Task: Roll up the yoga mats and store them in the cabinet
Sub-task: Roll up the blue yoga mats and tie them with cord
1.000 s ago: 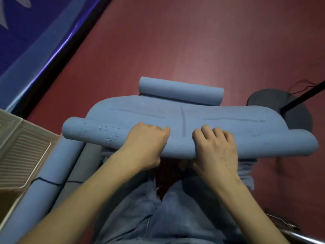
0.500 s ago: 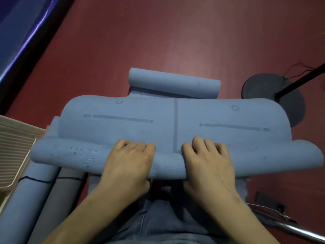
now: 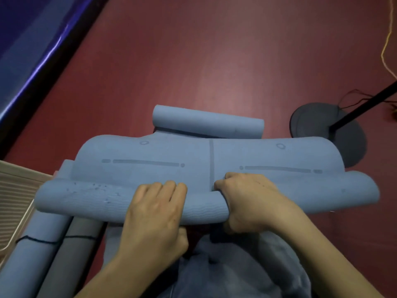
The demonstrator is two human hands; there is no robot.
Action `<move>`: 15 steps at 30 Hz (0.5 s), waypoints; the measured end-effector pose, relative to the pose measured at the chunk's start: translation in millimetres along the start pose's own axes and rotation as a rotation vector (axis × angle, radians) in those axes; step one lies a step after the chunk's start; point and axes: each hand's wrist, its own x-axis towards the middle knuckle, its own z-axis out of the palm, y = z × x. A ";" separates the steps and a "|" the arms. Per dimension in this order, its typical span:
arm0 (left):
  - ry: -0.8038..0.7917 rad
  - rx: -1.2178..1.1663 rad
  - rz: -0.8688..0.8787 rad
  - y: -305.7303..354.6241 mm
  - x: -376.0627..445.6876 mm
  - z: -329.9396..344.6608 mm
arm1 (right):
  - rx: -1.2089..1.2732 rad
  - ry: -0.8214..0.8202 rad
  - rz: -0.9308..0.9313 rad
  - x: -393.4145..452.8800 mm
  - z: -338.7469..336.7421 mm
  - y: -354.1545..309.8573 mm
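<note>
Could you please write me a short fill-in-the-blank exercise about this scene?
1. Both hands, left hand and right hand, grip the rolled edge of a ___ yoga mat.
2. The floor is ___.
3. Two tied rolled mats lie on the person's ___ side.

Missing words: blue; red; left

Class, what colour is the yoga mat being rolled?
Blue, with darker printed lines and small rings, on the yoga mat in the head view.
</note>
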 end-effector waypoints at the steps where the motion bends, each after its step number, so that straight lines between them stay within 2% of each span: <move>1: -0.009 0.012 0.005 2.2 -0.1 1.7 | 0.016 -0.044 0.002 1.9 -3.4 4.6; 4: -0.005 0.118 0.045 6.5 -4.2 14.0 | 0.034 -0.126 -0.001 6.5 -14.4 13.6; 7: 0.023 0.223 0.041 3.7 -5.5 22.1 | 0.040 -0.125 -0.020 7.8 -14.1 12.4; 10: 0.092 0.281 0.045 -1.2 1.8 23.1 | 0.034 -0.034 -0.028 4.1 -8.8 8.7; 15: 0.114 0.300 0.098 -9.6 10.6 27.1 | 0.017 0.168 -0.025 -6.6 2.9 4.7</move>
